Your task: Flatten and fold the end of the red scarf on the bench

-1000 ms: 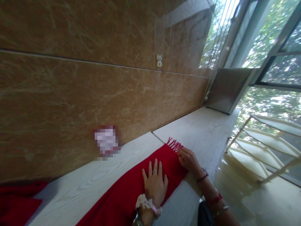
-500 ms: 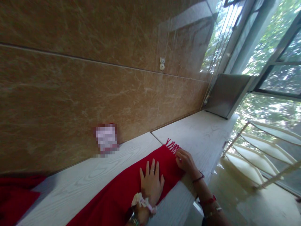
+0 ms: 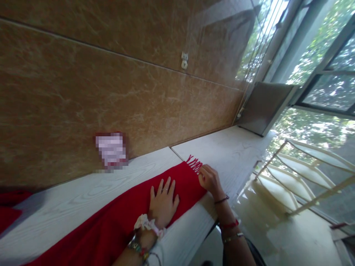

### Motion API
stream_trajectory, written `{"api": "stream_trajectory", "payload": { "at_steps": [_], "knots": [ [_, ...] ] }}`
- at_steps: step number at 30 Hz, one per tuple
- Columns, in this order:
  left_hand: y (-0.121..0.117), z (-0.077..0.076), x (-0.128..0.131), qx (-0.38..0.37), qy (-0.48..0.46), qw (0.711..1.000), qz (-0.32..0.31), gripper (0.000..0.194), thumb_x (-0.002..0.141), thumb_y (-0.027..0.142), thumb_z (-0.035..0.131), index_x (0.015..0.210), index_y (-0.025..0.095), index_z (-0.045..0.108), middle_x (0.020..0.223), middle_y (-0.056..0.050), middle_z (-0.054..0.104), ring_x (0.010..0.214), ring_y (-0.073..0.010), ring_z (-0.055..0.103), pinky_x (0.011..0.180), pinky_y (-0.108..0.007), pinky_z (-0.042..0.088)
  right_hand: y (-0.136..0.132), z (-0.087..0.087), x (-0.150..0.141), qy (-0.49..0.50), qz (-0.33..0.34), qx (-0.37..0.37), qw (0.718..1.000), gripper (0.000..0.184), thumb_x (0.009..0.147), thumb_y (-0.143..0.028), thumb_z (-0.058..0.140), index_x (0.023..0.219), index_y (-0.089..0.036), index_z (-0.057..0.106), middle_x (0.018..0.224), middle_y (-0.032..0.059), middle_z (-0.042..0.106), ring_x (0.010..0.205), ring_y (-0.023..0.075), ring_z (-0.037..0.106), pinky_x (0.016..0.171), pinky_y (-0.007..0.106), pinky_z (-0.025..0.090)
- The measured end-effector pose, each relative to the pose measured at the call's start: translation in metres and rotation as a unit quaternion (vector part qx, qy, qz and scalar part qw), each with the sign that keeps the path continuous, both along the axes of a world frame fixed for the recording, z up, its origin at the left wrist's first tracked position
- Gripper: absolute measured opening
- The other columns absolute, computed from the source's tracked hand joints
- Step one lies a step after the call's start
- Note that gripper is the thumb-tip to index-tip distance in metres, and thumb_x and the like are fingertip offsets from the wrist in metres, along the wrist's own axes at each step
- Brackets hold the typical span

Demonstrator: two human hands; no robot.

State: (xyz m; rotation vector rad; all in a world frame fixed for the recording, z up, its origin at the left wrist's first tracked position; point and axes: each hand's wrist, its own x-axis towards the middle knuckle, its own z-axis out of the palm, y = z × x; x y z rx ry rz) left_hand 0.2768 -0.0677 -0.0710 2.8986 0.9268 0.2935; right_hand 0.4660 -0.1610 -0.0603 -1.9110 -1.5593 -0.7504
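Observation:
A red scarf [image 3: 184,181] lies stretched along the white wooden tabletop [image 3: 222,144], with its fringed end toward the far side. My left hand [image 3: 163,204] rests flat on the scarf with fingers spread; it wears a ring and a scrunchie at the wrist. At the scarf's outer end corner, my right hand [image 3: 210,180] is closed, its fingers curled around the edge by the fringe [image 3: 195,163]. The fingertips are partly hidden. Closer to me, the scarf's cloth bunches into loose folds.
More red cloth [image 3: 9,210] sits at the left edge. A blurred pinkish card [image 3: 111,149] stands by the brown marbled wall [image 3: 69,92]. At the table's far end is a grey box-like panel [image 3: 263,107]. A pale rack [image 3: 299,177] stands on the right near the windows.
The view has shifted, so the scene sits further left and slightly higher. Both hands keep nearly the same places on the scarf, the left flat and the right closed at its corner.

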Motion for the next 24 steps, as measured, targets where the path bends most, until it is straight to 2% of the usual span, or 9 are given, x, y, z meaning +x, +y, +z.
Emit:
{"api": "stream_trajectory", "payload": {
  "at_steps": [5,8,12,16,21,24],
  "knots": [
    [0.000,0.000,-0.004,-0.002,0.004,1.000,0.000,0.050,0.088,0.032,0.032,0.136,0.022,0.039,0.145,-0.002,0.032,0.134,-0.0259,0.027,0.106,-0.054,0.021,-0.002,0.003,-0.001,0.013,-0.009,0.035,0.999,0.023,0.072,-0.004,0.039,0.061,-0.020,0.050,0.065,0.0049,0.053,0.064,0.0155,0.048,0.059,0.026,0.040],
    [0.001,-0.002,-0.005,-0.009,-0.001,1.000,-0.004,0.051,0.088,0.033,0.031,0.137,0.022,0.038,0.144,-0.002,0.033,0.134,-0.0263,0.027,0.107,-0.054,0.021,-0.002,0.002,-0.001,0.005,-0.013,0.032,0.999,0.023,0.072,-0.004,0.040,0.061,-0.020,0.051,0.065,0.0055,0.053,0.064,0.0161,0.048,0.059,0.026,0.041],
    [0.002,-0.005,-0.004,-0.011,-0.009,1.000,-0.008,0.052,0.087,0.033,0.032,0.137,0.022,0.037,0.144,-0.003,0.033,0.133,-0.0265,0.027,0.106,-0.054,0.022,0.001,-0.004,0.000,0.030,-0.018,-0.034,0.999,0.022,0.069,-0.003,0.042,0.068,-0.019,0.057,0.070,0.0063,0.057,0.070,0.0175,0.051,0.066,0.028,0.045],
    [0.002,-0.005,-0.003,-0.014,-0.013,1.000,-0.006,0.053,0.085,0.032,0.034,0.137,0.023,0.037,0.144,-0.003,0.033,0.134,-0.0268,0.027,0.106,-0.055,0.021,0.004,-0.008,0.004,0.089,0.029,-0.127,0.988,0.033,0.069,-0.004,0.045,0.094,-0.016,0.064,0.096,0.0088,0.065,0.092,0.0185,0.056,0.085,0.032,0.047],
    [0.000,-0.002,-0.003,-0.026,-0.009,1.000,-0.003,0.053,0.085,0.032,0.034,0.137,0.021,0.039,0.144,-0.004,0.033,0.134,-0.0268,0.027,0.107,-0.055,0.020,0.027,0.011,0.005,0.072,0.022,-0.190,0.979,0.041,0.079,-0.007,0.041,0.116,-0.011,0.059,0.122,0.0146,0.057,0.115,0.0219,0.050,0.101,0.039,0.039],
    [-0.001,0.000,-0.003,-0.026,-0.012,1.000,-0.001,0.053,0.085,0.032,0.034,0.136,0.020,0.039,0.144,-0.004,0.033,0.134,-0.0268,0.026,0.107,-0.055,0.020,0.052,0.015,-0.005,0.068,0.075,-0.220,0.970,0.040,0.088,-0.017,0.037,0.125,-0.010,0.052,0.127,0.0136,0.054,0.120,0.0194,0.047,0.103,0.036,0.037]
  ]
}}
